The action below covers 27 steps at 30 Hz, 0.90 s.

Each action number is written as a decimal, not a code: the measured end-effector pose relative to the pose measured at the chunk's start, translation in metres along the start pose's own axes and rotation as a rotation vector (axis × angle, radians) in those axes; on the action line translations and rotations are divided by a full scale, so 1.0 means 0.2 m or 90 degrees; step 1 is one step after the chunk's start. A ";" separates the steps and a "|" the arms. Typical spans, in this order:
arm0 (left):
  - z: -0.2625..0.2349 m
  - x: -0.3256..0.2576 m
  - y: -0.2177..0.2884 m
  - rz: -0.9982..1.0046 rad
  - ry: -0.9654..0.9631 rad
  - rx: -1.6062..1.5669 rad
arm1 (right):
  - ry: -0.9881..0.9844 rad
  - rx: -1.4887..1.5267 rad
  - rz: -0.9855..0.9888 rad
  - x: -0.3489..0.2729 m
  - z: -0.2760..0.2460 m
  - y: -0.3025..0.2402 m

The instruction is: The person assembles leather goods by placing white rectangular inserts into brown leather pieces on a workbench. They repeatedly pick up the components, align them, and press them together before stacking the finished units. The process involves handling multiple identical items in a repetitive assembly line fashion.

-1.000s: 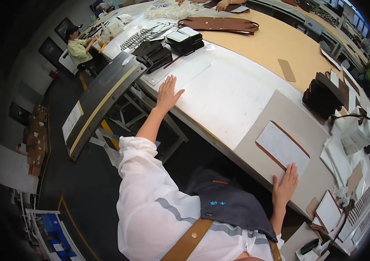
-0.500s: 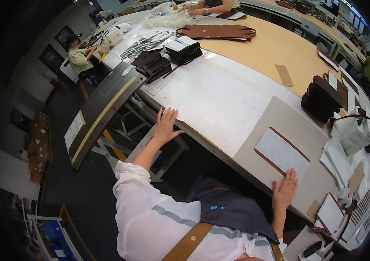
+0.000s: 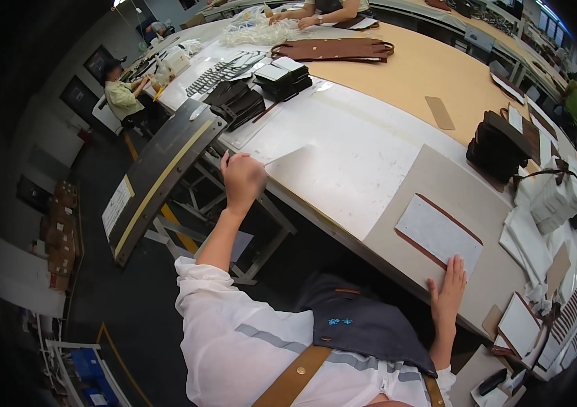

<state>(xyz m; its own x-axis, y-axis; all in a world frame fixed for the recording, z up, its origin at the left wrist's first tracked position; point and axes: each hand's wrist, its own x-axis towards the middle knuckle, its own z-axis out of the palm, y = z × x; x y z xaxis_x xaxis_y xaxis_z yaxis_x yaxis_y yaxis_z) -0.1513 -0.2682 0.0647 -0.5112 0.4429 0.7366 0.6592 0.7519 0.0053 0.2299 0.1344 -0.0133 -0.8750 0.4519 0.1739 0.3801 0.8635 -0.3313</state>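
Observation:
My left hand [image 3: 244,182] is closed at the near edge of the white table surface [image 3: 343,122], with its fingers curled and partly blurred. Past its knuckles stretches a thin pale shape [image 3: 290,159], lying over the white surface; whether the hand grips it, I cannot tell. My right hand [image 3: 449,292] rests flat with straight fingers, its tips touching the lower right corner of a pale rectangular panel with brown leather edging [image 3: 438,228]. That panel lies on a grey-beige board [image 3: 390,234] on the table.
Dark leather pieces [image 3: 237,103] and a stack of black pieces [image 3: 282,80] sit at the far left. A dark stack [image 3: 500,150] and white bundles [image 3: 552,203] stand right. A grey sloping board [image 3: 166,163] adjoins the table's left. Other people work farther off.
My left hand has gone from spread on the table edge to closed, slightly up and left. The pale shape beside it has appeared. My right hand remains at the panel's corner.

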 end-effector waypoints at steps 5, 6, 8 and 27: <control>-0.25 0.29 0.30 0.080 0.062 -0.098 | 0.074 0.112 -0.060 0.06 -0.10 -0.11; -0.29 0.33 0.37 0.105 0.065 -0.116 | 0.086 0.175 -0.071 0.09 -0.11 -0.13; -0.32 0.38 0.51 0.147 0.058 -0.176 | 0.115 0.280 -0.082 0.14 -0.15 -0.20; -0.19 0.32 1.07 0.169 -0.070 -0.591 | 0.325 0.744 0.032 0.15 -0.21 -0.23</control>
<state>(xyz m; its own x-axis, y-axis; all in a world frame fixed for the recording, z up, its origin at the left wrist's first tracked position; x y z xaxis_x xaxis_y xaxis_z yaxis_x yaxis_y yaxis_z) -0.0221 -0.0980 0.1393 -0.3004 0.6214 0.7236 0.9090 -0.0433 0.4145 0.1996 0.1181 0.0459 -0.5541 0.7370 0.3870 -0.3080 0.2504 -0.9178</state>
